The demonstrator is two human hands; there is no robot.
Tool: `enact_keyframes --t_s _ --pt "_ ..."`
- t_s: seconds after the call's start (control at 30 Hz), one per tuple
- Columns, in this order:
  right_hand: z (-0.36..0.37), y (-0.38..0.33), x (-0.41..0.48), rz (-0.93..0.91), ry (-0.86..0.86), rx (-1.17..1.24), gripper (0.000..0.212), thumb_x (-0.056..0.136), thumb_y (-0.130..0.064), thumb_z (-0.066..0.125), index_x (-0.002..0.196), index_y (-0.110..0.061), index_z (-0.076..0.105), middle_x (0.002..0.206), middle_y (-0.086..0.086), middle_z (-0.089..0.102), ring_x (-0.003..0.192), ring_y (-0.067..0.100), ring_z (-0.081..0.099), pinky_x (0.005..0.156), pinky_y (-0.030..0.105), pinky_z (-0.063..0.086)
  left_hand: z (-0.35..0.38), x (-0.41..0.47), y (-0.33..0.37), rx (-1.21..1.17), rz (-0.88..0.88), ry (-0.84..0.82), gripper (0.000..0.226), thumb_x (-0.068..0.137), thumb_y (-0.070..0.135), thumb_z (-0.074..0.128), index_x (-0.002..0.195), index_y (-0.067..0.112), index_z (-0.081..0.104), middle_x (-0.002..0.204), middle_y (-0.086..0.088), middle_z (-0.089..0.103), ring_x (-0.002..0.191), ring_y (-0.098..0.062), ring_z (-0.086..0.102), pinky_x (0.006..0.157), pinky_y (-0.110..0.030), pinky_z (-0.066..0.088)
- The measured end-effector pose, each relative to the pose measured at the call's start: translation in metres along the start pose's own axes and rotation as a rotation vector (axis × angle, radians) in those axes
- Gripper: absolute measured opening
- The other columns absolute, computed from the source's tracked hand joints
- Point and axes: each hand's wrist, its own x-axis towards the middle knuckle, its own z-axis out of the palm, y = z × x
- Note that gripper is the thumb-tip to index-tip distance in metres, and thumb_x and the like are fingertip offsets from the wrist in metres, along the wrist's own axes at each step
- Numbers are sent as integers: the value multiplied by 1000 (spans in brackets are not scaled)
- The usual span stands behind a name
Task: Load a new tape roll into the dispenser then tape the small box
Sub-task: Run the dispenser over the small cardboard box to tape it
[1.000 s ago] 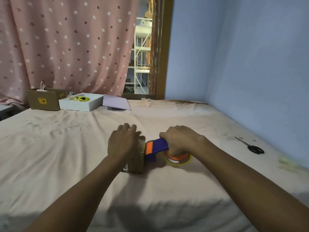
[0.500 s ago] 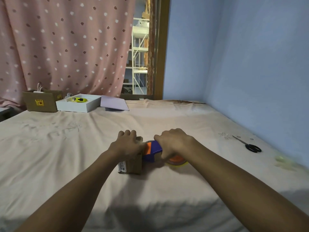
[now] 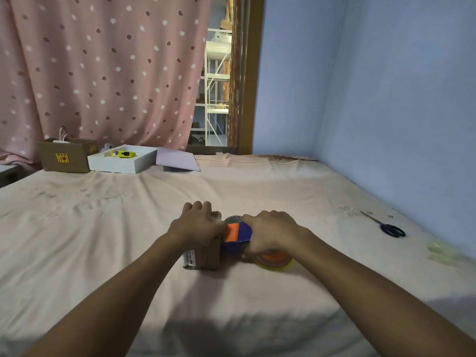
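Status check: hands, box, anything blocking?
Left hand holds small box on bed. Right hand grips tape dispenser, set against box's right side. Scissors far right, clear of the work.

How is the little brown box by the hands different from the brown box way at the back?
The small box is held by the left hand; the back box stands untouched. The small box bears a white label, the back box a yellow one. Both are brown cardboard.

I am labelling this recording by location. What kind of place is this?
Probably a bedroom, perhaps used for packing: the work lies on a bed with a pale sheet, a dotted pink curtain hangs behind it, and metal shelves show through the doorway.
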Motion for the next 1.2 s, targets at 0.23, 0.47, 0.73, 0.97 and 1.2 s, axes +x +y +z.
enact_keyframes --t_s 0.23,0.47,0.73,0.97,1.2 --pt "-21 -7 -6 -51 18 -222 41 79 -53 64 104 -20 60 97 5 62 80 30 53 70 34 45 1 3 8 -5 49 -21 27 78 51 54 81 28 41 102 1 45 110 -24 36 78 -38 36" --pt "-57 -27 4 -94 -117 -454 31 77 -46 68 93 -21 59 76 1 48 80 26 56 64 31 38 -1 3 7 -66 31 -13 43 61 58 53 88 25 45 99 4 48 107 -22 38 79 -41 44" --pt "-71 -38 13 -59 -296 -459 38 72 -53 73 93 -24 63 89 0 62 83 26 65 62 30 44 -3 0 10 -91 48 -3 35 64 54 54 82 26 44 99 1 51 104 -23 39 75 -38 41" --pt "-79 -48 14 -40 -388 -523 30 72 -49 74 87 -25 62 90 -2 62 90 25 68 76 32 53 0 2 13 -11 74 30 46 69 59 59 92 20 49 101 2 51 106 -22 38 83 -43 46" --pt "-83 -59 11 -30 -442 -639 33 81 -44 73 78 -22 48 87 1 55 81 27 61 89 37 51 -1 2 18 61 121 27 47 68 58 53 93 19 46 103 -2 51 112 -27 41 76 -40 42"
